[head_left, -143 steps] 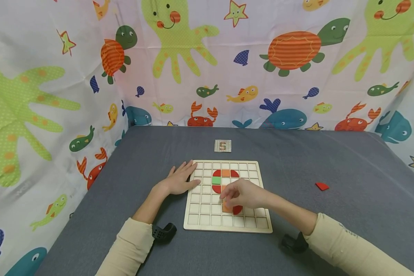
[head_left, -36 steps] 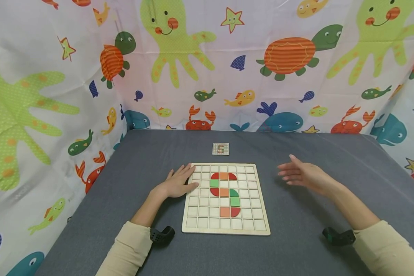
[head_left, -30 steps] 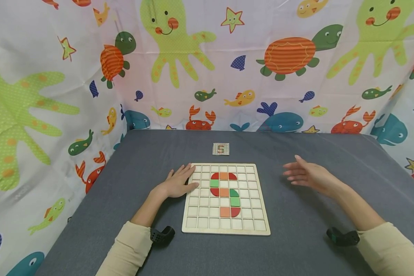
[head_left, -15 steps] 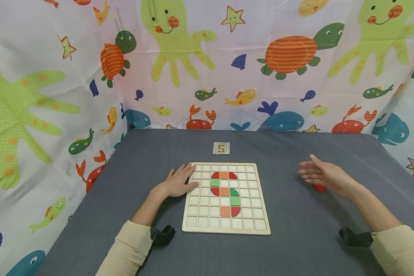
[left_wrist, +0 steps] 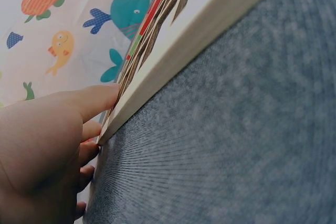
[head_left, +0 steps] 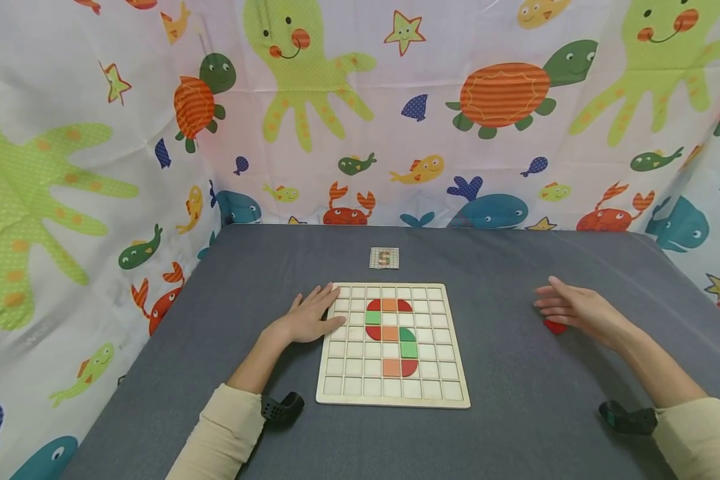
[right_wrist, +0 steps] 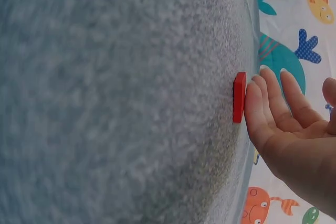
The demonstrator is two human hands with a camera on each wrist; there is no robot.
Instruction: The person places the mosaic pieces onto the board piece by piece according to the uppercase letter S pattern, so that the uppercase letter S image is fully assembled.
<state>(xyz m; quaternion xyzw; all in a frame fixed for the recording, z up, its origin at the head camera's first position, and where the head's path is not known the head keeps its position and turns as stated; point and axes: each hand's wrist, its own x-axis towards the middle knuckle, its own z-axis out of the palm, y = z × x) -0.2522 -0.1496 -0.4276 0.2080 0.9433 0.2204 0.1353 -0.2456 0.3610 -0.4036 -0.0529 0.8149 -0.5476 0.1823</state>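
A pale wooden grid board (head_left: 342, 387) lies on the grey cloth, with red, orange and green tiles set in its cells in a curving shape. My left hand (head_left: 306, 319) rests on the board's left edge, fingers spread; the left wrist view has the thumb and fingertips at the board's rim (left_wrist: 173, 61). Off to the right, my right hand (head_left: 582, 310) hovers with extended fingers above a red tile (head_left: 555, 327) that it partly covers. In the right wrist view the red tile (right_wrist: 239, 98) lies flat on the cloth, right beside the fingers (right_wrist: 254, 103).
Behind the board lies a small card (head_left: 384, 258) printed with a grid and a similar curved pattern. A curtain (head_left: 390, 120) with sea animals hangs along the back and left of the grey cloth (head_left: 492, 373). Both wrists carry dark devices (head_left: 283, 408).
A green quarter piece and a green square now show on the board, where my right hand was earlier. That hand has moved right to the red tile. My left hand stays put.
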